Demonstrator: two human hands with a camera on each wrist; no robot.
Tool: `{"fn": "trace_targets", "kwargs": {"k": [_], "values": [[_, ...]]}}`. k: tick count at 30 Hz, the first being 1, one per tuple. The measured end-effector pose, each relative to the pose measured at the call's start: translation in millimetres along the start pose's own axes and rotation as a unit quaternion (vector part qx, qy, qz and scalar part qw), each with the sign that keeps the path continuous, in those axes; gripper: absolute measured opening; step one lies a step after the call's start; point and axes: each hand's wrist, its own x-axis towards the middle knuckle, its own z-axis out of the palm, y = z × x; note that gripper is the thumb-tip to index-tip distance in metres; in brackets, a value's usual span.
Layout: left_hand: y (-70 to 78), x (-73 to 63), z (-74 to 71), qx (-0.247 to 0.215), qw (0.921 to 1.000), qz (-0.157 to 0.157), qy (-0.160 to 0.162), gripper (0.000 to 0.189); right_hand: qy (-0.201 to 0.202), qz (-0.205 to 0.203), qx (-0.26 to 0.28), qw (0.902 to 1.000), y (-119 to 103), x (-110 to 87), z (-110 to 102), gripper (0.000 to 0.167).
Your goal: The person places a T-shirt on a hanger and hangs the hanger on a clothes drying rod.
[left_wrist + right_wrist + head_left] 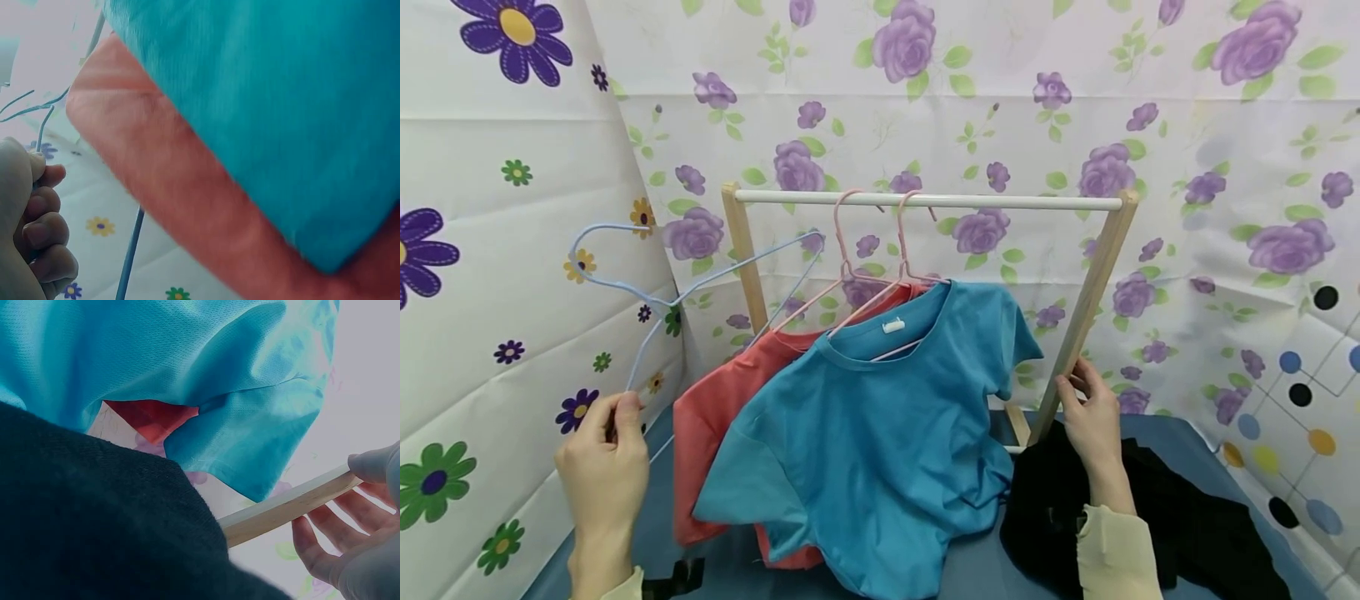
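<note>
My left hand (602,467) pinches one arm of a light blue wire hanger (574,252), which is tilted with its hook pointing left and carries no garment. The right hand (1093,417) holds the right wooden post (1093,292) of a small clothes rack, thumb on one side and fingers on the other. Between the hands, a blue T-shirt (887,433) hangs in front of a coral-red shirt (715,442), each on a pink hanger (901,233) hooked over the white bar (1000,202). Most of the red shirt is hidden behind the blue one.
A heap of black cloth (1202,525) lies by the right post, under my right forearm. The rack stands on a blue surface (1157,429). Flower-printed sheets (1195,150) rise behind it and along the left side.
</note>
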Motion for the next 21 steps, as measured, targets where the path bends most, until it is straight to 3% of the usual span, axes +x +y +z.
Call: {"fn": "trace_targets", "kwargs": {"k": [14,21], "values": [[-1.0,4.6,-26.5,-0.008,0.9978,-0.039,0.053,0.03,-0.004,-0.005,-0.009,0.9999,1.1,-0.3,-3.4,0.048],[-4.0,5.2,-33.9,-0.001,0.9967,-0.051,0.063,0.029,-0.017,-0.005,-0.008,0.9998,-0.2,-2.8,-6.1,0.048]]}}
